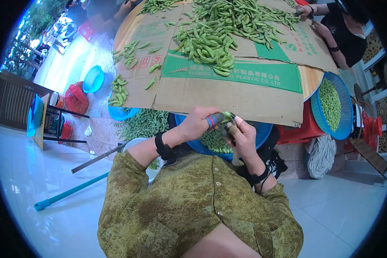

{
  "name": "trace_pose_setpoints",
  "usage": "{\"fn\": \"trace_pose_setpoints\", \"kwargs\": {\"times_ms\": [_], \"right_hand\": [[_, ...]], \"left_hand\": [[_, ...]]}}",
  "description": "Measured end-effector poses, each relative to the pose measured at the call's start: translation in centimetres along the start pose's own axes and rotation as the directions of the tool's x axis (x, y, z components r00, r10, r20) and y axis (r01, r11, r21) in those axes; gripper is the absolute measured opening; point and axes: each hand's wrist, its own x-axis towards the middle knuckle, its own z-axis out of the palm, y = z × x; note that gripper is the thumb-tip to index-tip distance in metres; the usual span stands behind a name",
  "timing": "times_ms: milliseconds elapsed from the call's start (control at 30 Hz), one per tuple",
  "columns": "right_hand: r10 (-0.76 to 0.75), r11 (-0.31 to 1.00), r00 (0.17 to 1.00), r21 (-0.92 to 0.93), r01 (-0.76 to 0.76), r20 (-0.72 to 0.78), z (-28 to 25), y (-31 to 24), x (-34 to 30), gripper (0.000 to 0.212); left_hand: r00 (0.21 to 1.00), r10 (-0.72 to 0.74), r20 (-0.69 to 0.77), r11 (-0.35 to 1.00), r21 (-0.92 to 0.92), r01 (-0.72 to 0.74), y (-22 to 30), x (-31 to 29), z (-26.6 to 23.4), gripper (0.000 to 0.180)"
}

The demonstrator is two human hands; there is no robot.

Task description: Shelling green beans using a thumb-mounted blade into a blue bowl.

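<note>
Both of my hands meet just past the near edge of the cardboard. My left hand (pixel 197 122), with a dark cover banded red and blue on a finger, is closed on a green bean pod (pixel 226 115). At the pod's other side, my right hand (pixel 243 136) is closed too, its fingertips darkened or covered; part of the pod is hidden by the fingers. Right below them sits a blue basket (pixel 262 136) holding shelled green beans (pixel 217 142). Ahead, a big heap of bean pods (pixel 219 32) lies on the flattened cardboard (pixel 228 101) over a round table.
A blue basket of shelled beans (pixel 330 105) stands at the right. Empty pods (pixel 146 124) pile on the floor at left, near a white bucket (pixel 160 161) and a teal pole (pixel 71 191). Another person's hand (pixel 304 10) works at the far right.
</note>
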Motion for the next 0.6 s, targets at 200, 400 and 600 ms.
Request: {"fn": "trace_pose_setpoints", "kwargs": {"times_ms": [200, 400, 600], "right_hand": [[-0.553, 0.680, 0.832, -0.608, 0.411, -0.056, -0.2, 1.5, 1.0, 0.027], [-0.624, 0.514, 0.781, -0.736, 0.441, 0.032, -0.6, 1.7, 0.7, 0.030], [-0.562, 0.531, 0.826, -0.749, 0.396, 0.038, -1.1, 0.0, 0.0, 0.030]], "left_hand": [[0.902, 0.428, 0.051, 0.823, 0.390, -0.412, -0.3, -0.6, 0.8, 0.022], [0.896, 0.404, 0.186, 0.801, 0.402, -0.444, 0.2, -1.2, 0.9, 0.033], [0.966, 0.229, 0.123, 0.884, 0.389, -0.259, -0.3, -2.0, -0.4, 0.046]]}}
